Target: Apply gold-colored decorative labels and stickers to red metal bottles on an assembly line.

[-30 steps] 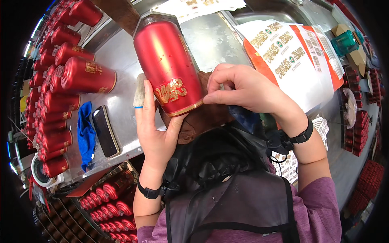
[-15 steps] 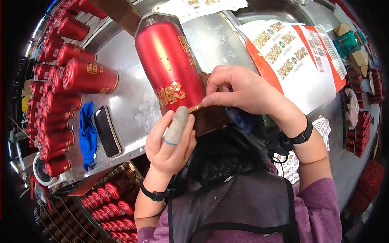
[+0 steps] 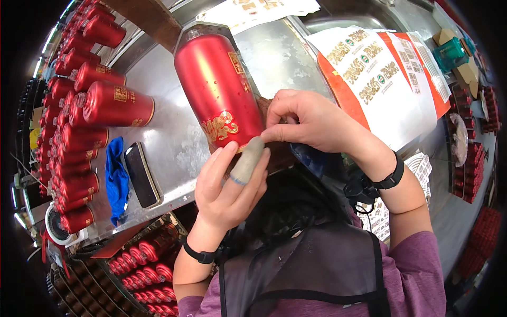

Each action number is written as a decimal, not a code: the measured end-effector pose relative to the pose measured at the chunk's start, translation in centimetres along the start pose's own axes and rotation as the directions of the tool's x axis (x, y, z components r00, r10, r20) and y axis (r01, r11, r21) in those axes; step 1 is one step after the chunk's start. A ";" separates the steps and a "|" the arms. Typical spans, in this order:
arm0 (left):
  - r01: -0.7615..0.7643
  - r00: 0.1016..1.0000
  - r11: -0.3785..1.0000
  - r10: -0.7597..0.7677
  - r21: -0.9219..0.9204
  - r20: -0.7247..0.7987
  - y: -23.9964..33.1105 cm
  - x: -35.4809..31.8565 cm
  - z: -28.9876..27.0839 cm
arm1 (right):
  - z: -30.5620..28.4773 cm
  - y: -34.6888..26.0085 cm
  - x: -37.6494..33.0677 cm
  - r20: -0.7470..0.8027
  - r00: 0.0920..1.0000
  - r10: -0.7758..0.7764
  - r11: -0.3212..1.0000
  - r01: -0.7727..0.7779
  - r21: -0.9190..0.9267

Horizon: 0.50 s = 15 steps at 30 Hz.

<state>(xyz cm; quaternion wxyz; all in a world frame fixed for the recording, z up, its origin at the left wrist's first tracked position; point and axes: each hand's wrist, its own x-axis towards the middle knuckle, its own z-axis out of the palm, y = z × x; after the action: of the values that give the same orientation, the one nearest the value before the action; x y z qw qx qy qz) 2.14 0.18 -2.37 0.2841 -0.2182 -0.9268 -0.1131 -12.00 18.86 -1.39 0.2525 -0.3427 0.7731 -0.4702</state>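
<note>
A shiny red bottle point(image 3: 219, 87) with gold ornaments and water drops lies in a holder, its clear neck pointing away from me and its base toward me. A narrow gold band point(image 3: 242, 148) runs along the base edge. My left hand point(image 3: 227, 193) is at the base, fingers stretched and apart, their tips touching the rim. A grey finger cot point(image 3: 248, 160) covers one of its fingers. My right hand point(image 3: 309, 120) pinches thumb and forefinger together at the right end of the base edge. What sits in that pinch is too small to make out.
Many red bottles point(image 3: 119, 104) stand at the left. A blue cloth point(image 3: 116, 179) and a phone point(image 3: 141, 174) lie on the metal table point(image 3: 179, 142). White sheets with gold stickers point(image 3: 369, 68) lie at the right. More red bottles point(image 3: 153, 274) sit in a crate below.
My left hand has moved slightly right and up along the base edge, its covered finger now close to my right fingertips. My right hand stays pinched at nearly the same place.
</note>
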 end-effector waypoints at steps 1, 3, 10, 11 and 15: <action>0.023 1.000 1.000 -0.023 -0.013 -0.004 0.2 0.5 0.2 | 0.1 0.1 0.0 -0.017 1.000 -0.021 1.000 0.021 -0.010; 0.112 0.993 0.993 -0.111 -0.032 0.028 0.0 1.6 0.6 | 0.1 0.3 -0.2 -0.010 1.000 -0.013 1.000 0.014 0.022; 0.352 0.935 0.931 -0.355 -0.097 -0.014 -1.4 2.0 0.8 | -1.1 -1.0 -0.9 0.028 0.991 0.133 0.988 -0.135 0.080; 0.353 0.934 0.931 -0.356 -0.096 -0.015 -1.4 1.8 0.9 | -1.2 -1.0 -1.0 0.029 0.991 0.132 0.988 -0.134 0.079; 0.410 0.905 0.885 -0.425 -0.221 -0.022 -1.5 1.1 1.1 | -1.2 -1.0 -1.0 0.030 0.990 0.138 0.987 -0.140 0.085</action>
<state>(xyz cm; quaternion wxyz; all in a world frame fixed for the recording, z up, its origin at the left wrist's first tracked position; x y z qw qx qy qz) 0.07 -0.42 -2.73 0.2605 -0.0385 -0.9241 -0.2768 -11.92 19.99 0.07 0.3087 -0.2826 0.7708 -0.4803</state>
